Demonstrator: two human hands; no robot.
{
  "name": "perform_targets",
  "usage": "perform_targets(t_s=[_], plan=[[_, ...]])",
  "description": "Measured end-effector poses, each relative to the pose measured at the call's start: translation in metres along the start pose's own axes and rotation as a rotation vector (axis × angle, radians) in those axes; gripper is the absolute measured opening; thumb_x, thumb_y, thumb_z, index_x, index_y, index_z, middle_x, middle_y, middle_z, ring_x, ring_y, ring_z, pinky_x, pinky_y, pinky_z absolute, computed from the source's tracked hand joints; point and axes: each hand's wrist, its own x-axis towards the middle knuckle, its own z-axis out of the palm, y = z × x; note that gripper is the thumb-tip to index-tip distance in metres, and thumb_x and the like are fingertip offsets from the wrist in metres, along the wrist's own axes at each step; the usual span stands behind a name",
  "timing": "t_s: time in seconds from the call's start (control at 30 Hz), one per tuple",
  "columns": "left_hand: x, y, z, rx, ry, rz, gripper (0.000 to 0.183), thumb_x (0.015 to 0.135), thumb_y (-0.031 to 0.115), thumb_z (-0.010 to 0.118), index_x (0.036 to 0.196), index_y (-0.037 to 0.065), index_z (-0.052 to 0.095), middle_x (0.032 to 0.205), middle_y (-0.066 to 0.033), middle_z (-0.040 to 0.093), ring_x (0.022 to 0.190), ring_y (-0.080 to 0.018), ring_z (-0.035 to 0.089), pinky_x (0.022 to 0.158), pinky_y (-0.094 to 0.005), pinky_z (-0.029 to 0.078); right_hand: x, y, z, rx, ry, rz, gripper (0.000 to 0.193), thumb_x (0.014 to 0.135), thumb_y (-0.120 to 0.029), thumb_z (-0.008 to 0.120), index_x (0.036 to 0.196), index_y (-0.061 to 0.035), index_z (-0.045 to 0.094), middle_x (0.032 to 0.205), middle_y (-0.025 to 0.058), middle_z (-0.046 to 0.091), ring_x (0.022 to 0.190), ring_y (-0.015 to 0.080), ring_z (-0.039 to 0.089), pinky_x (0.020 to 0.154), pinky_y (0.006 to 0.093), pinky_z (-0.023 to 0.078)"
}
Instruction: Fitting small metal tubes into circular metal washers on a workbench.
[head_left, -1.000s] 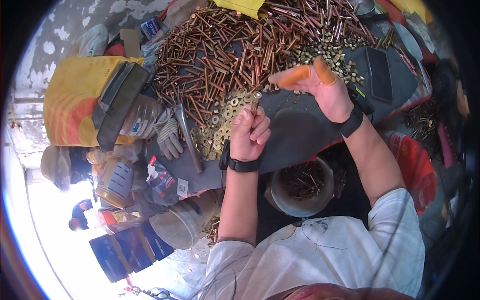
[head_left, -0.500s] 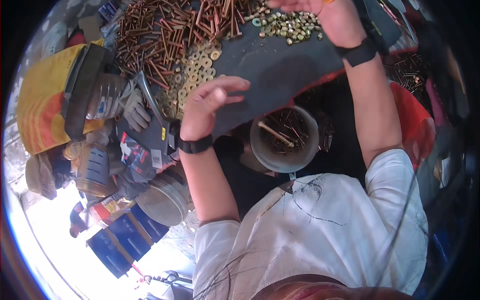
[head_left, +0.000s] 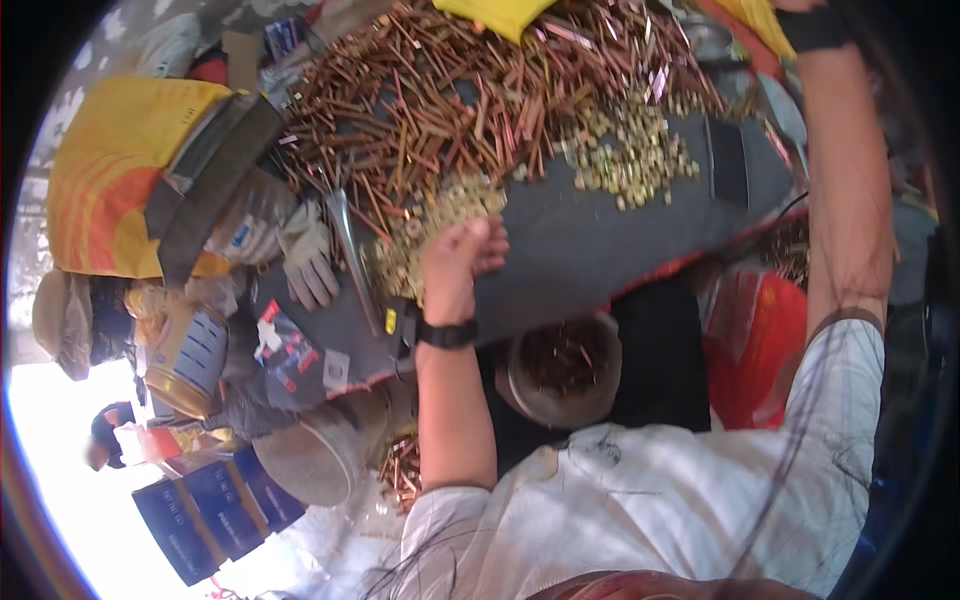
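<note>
Brass-yellow washers [head_left: 440, 215], small flat rings with a hole in the middle, lie in a loose heap on the near edge of a dark grey mat [head_left: 590, 250]. They shine a little in the sun and many of them overlap. The left hand [head_left: 462, 258] rests on the mat just beside this heap, touching its lower edge. Its fingers [head_left: 490, 252] are curled in towards the palm, but I cannot tell whether they close on any washer. A black band [head_left: 447, 333] is around the left wrist.

Further up the mat there is a second heap, of yellowish nuts [head_left: 630, 160], well apart from the washers. Behind both heaps lies a big pile of copper-brown bolts [head_left: 450, 100], long and thin, crossing each other in all directions.

The right forearm [head_left: 845, 190] goes up along the right side, and the right hand itself is cut off by the upper edge, so its grip is not visible.

Below the mat, between the two arms, stands a round bucket [head_left: 560, 370] with dark metal pieces inside. To the left of the washers lies a grey work glove [head_left: 305, 255], and beyond it a yellow and orange bag [head_left: 120, 170].
</note>
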Motion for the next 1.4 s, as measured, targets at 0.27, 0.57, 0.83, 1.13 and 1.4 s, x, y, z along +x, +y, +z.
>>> perform_targets(t_s=[0.27,0.57,0.83,1.13,1.4], plan=[[0.022,0.002,0.015,-0.007,-0.052,-0.064,0.027,0.088,0.022,0.059,0.103,0.001,0.064,0.088,-0.0045,0.064,0.074,-0.0097,0.06,0.063,-0.021,0.047,0.141,0.151,0.13,-0.67,-0.065,-0.061,0.032,0.069,-0.035,0.068,0.083,-0.0065,0.069,0.072,0.0168,0.065,0.067,0.0308,0.064,0.066,0.0395,0.05],[0.026,0.017,0.013,-0.107,-0.118,-0.231,0.026,0.09,0.016,0.057,0.112,0.002,0.06,0.099,-0.0042,0.062,0.086,-0.01,0.058,0.072,-0.0219,0.047,0.16,0.294,0.2,-0.928,-0.177,0.385,0.054,0.072,-0.043,0.066,0.113,-0.0077,0.059,0.1,0.0202,0.063,0.101,0.0335,0.058,0.083,0.0442,0.047],[0.031,0.004,0.006,-0.097,-0.086,-0.188,0.025,0.091,0.016,0.056,0.112,0.004,0.061,0.097,-0.0042,0.064,0.081,-0.0095,0.06,0.067,-0.0194,0.046,0.129,0.314,0.149,-0.455,-0.275,0.106,0.025,0.089,-0.027,0.058,0.086,-0.0022,0.059,0.075,0.0007,0.056,0.07,0.0086,0.047,0.067,0.0269,0.042],[0.024,0.011,0.018,-0.057,0.057,0.01,0.026,0.089,0.011,0.057,0.112,0.0,0.06,0.096,-0.0067,0.065,0.08,-0.0119,0.062,0.067,-0.0207,0.049,-0.056,0.163,0.101,-0.282,-0.525,0.08,0.021,0.075,-0.021,0.071,0.074,-0.0043,0.058,0.065,0.0113,0.057,0.058,0.0245,0.055,0.054,0.035,0.043],[0.037,0.021,0.053,0.156,0.351,0.704,0.062,0.074,0.008,0.075,0.127,-0.004,0.045,0.101,-0.009,0.06,0.089,-0.0222,0.059,0.076,-0.0318,0.05,-0.13,0.138,0.077,-0.579,-0.439,-0.193,0.016,0.061,-0.014,0.073,0.071,-0.0107,0.061,0.067,0.0058,0.056,0.063,0.0267,0.057,0.057,0.0384,0.045]])
